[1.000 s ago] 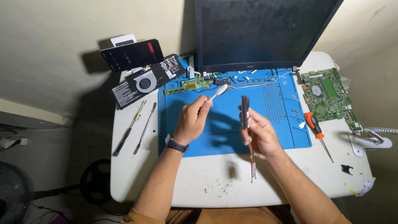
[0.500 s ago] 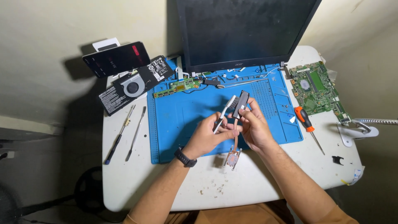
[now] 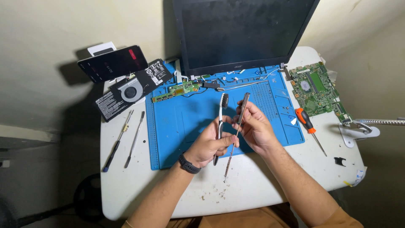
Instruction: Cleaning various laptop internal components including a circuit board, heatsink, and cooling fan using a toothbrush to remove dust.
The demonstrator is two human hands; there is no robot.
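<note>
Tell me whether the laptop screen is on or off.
Off. The laptop screen stands upright behind the blue mat and shows only a dark, blank panel with no lit image.

mat [image 3: 181,126]: matt blue rubber | toothbrush [image 3: 221,122]: smooth plastic | strip [image 3: 238,126]: dull metal
</note>
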